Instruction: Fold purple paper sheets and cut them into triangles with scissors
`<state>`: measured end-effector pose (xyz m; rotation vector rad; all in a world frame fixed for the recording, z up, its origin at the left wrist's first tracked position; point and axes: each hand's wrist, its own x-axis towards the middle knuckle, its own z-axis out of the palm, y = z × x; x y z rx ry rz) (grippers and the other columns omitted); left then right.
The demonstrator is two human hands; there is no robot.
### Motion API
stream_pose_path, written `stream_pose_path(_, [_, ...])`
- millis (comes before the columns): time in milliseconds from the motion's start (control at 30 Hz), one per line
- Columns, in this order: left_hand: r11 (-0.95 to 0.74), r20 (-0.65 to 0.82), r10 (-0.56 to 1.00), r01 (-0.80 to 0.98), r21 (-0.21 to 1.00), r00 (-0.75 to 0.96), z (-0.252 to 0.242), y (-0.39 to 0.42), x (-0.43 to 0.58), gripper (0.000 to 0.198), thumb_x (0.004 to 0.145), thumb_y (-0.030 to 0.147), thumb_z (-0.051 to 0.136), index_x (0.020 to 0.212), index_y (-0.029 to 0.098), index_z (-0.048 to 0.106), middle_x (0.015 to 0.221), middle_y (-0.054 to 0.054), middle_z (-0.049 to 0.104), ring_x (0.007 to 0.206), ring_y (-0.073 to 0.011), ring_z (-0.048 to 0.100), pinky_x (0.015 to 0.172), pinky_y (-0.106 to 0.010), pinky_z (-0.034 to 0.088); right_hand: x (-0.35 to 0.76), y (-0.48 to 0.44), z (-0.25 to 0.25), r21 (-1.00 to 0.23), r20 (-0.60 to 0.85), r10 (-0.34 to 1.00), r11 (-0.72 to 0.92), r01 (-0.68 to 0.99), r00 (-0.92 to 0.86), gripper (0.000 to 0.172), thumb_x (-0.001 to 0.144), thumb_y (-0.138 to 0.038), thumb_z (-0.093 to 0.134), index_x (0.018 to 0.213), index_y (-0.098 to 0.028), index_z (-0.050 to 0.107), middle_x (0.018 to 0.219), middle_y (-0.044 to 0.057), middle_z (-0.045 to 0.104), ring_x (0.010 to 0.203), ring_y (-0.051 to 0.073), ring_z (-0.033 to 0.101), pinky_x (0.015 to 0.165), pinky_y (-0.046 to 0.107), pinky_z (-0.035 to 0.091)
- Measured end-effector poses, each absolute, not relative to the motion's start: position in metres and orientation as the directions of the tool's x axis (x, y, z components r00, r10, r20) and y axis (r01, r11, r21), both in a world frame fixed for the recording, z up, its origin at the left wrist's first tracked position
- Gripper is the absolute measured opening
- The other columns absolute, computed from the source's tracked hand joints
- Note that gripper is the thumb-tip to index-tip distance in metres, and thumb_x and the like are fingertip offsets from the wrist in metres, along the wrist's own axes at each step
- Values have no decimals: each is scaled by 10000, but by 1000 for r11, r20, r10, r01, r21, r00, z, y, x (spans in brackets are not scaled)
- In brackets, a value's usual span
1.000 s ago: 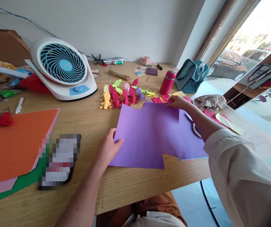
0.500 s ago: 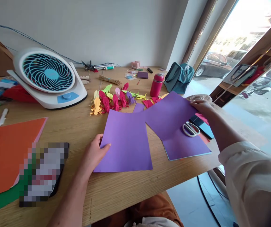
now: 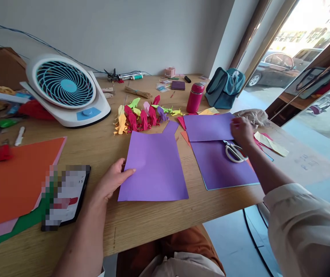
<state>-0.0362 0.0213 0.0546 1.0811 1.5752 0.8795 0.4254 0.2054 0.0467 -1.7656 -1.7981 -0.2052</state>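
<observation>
My left hand (image 3: 115, 177) grips the left edge of a purple paper sheet (image 3: 155, 167), thumb on top and fingers beneath. My right hand (image 3: 242, 132), a little blurred, has its closed fingers at the right edge of a smaller purple paper piece (image 3: 208, 127). That piece covers the back part of a stack of purple sheets (image 3: 213, 165). White-handled scissors (image 3: 235, 152) rest on the stack just below my right hand, their blades partly hidden. A narrow purple strip (image 3: 170, 130) lies behind the left sheet.
Folded paper figures (image 3: 138, 115) in several colours stand behind the sheets, left of a red flask (image 3: 195, 98) and a teal bag (image 3: 224, 88). A white fan (image 3: 67, 90) is at the back left. Orange paper (image 3: 17, 181) and a phone (image 3: 67, 204) lie left.
The smaller purple piece in my right hand has gone from tilted to nearly level over the stack, moving away from the left sheet. My left hand keeps its hold. The view has shifted slightly.
</observation>
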Motion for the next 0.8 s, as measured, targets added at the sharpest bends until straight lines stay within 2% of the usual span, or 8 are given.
stream_pose_path(67, [332, -318, 943, 202, 921, -96, 59, 20, -36, 466, 645, 427, 761, 1014, 187, 610, 979, -53, 750, 868, -247, 707, 735, -344, 558, 379, 198, 43, -290, 408, 907, 239, 927, -106, 254, 966, -190, 530, 1156, -133, 689, 1077, 151, 726, 865, 213, 683, 819, 336, 533])
stream_pose_path(167, [313, -285, 946, 208, 927, -155, 63, 19, -38, 406, 637, 378, 739, 966, 190, 593, 889, -31, 740, 789, -226, 692, 676, -321, 546, 309, 191, 37, -269, 299, 892, 420, 867, -340, 276, 930, -205, 577, 1178, -224, 697, 1166, 83, 718, 952, 205, 679, 861, 300, 504])
stream_pose_path(233, [286, -255, 951, 186, 940, -176, 63, 19, -42, 431, 635, 363, 728, 1002, 189, 584, 866, -22, 732, 751, -209, 680, 652, -306, 534, 274, 190, 33, -246, 263, 876, 466, 850, -404, 317, 946, -218, 556, 1243, -218, 668, 1245, 104, 690, 1071, 243, 651, 924, 341, 484])
stream_pose_path(333, [188, -144, 954, 152, 970, -262, 64, 18, -50, 509, 657, 359, 715, 1115, 194, 566, 875, -14, 721, 705, -182, 658, 620, -277, 503, 239, 187, 29, -207, 219, 870, 484, 851, -442, 381, 953, -220, 544, 1326, -184, 617, 1364, 151, 629, 1224, 304, 581, 997, 424, 452])
stream_pose_path(400, [126, -70, 937, 145, 981, -342, 67, 17, -53, 553, 667, 338, 711, 1178, 195, 555, 898, -18, 717, 697, -170, 645, 610, -260, 484, 223, 183, 25, -179, 193, 864, 496, 850, -464, 451, 957, -290, 568, 1394, -179, 566, 1472, 168, 551, 1311, 332, 522, 1047, 468, 418])
stream_pose_path(533, [121, -109, 952, 26, 992, -284, 83, 10, -51, 624, 678, 314, 723, 1268, 198, 557, 974, -36, 721, 736, -181, 664, 619, -258, 499, 195, 173, 19, -138, 141, 855, 516, 845, -499, 542, 996, -444, 503, 1466, -174, 485, 1599, 169, 411, 1386, 334, 461, 1120, 486, 353])
stream_pose_path(667, [166, -179, 970, -87, 982, -166, 104, -4, -47, 607, 710, 292, 702, 1297, 211, 572, 998, -40, 733, 734, -203, 690, 567, -251, 506, 181, 172, 20, -107, 94, 860, 510, 854, -502, 473, 1040, -436, 387, 1420, -180, 507, 1544, 159, 487, 1347, 303, 501, 1125, 471, 341])
stream_pose_path(800, [171, -186, 978, -149, 974, -97, 115, -12, -46, 576, 760, 280, 676, 1329, 252, 586, 985, -20, 743, 705, -189, 697, 530, -221, 502, 184, 184, 21, -75, 79, 900, 434, 898, -429, 501, 1032, -465, 384, 1402, -148, 500, 1456, 200, 549, 1291, 347, 530, 1081, 508, 367])
